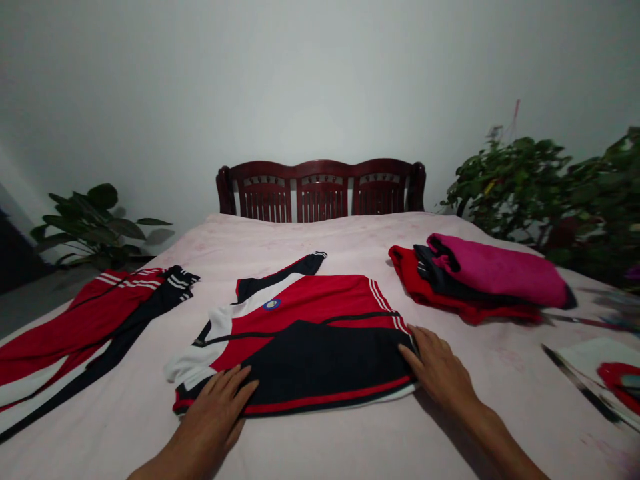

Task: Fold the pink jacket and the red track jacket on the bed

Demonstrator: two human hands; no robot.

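A red, white and navy track jacket (300, 307) lies in front of me with a round blue badge on its chest. Its near navy sleeve (330, 363), edged by a red stripe, is folded across the body, while the other sleeve (283, 273) sticks out at the far side. My left hand (220, 403) rests on the jacket's near left corner, by the shoulder, fingers spread. At the opposite end, my right hand (437, 363) touches the hem and the sleeve's end with its fingers extended. Part of the cuff is hidden beneath that hand.
More red, navy and white sportswear (95, 320) is laid out on the left of the pink bedspread (350, 440). A pile of folded clothes (500, 273), magenta on top, sits at right. Beyond are a wooden headboard (320, 190) and leafy plants (520, 180).
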